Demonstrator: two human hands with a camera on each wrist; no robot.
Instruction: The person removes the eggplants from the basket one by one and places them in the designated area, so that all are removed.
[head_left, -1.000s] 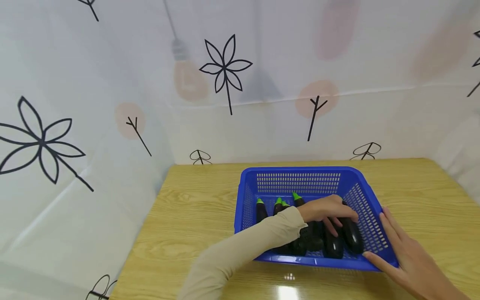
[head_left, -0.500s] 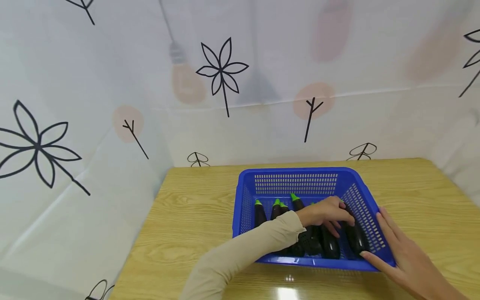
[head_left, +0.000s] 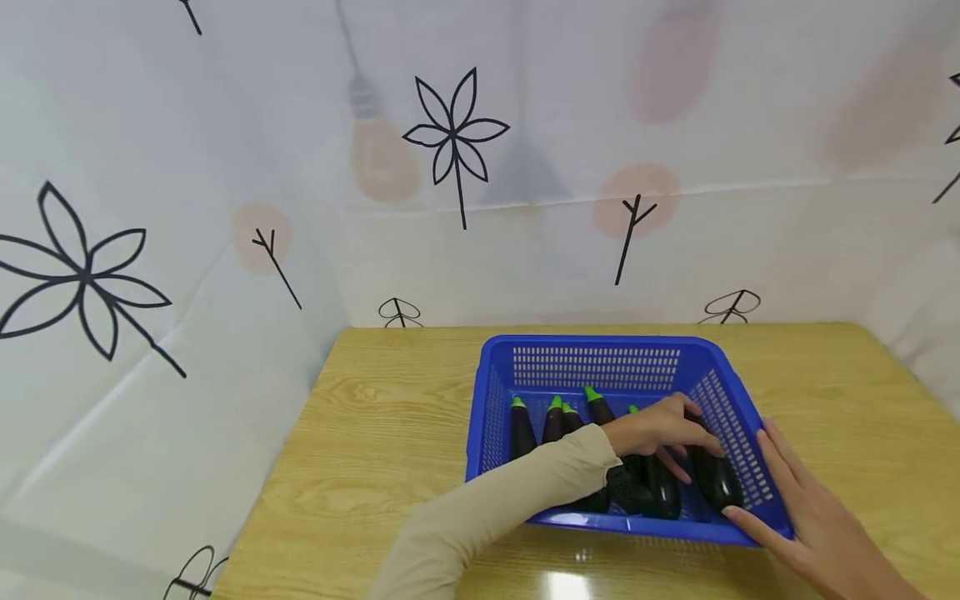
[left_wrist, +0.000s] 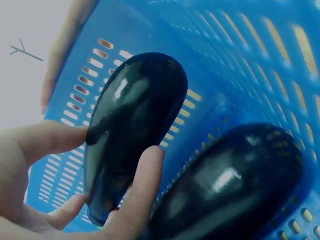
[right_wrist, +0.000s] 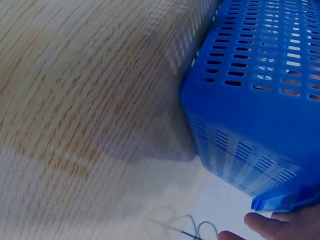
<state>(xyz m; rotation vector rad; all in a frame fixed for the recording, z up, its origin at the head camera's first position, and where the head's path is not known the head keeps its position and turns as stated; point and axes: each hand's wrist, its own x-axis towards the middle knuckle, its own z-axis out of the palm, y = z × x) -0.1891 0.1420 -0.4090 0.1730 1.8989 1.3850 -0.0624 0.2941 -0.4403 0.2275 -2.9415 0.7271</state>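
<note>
The blue plastic basket (head_left: 596, 340) holds several dark, glossy eggplants with green stem ends, including one eggplant (head_left: 522, 429) at its left side. My left hand (head_left: 663, 423) reaches across into the basket and grips the rightmost eggplant (head_left: 716, 475), beside the right wall. In the left wrist view, thumb and fingers lie on either side of that eggplant (left_wrist: 142, 100), with a neighbouring eggplant (left_wrist: 230, 185) apart from it. My right hand (head_left: 817, 521) holds the basket's front right corner, thumb over the rim and fingers along the outer wall. My left forearm hides part of the eggplants.
The basket stands on a wood-grain table (head_left: 375, 433), which extends to its left and right. A white cloth (head_left: 540, 275) with plant drawings hangs behind and at the sides. A dark dotted object (head_left: 628, 492) shows under my left wrist.
The gripped eggplant has shifted slightly right with my left hand, widening the gap to its neighbour. My right hand stays at the basket corner. The head view sways a little.
</note>
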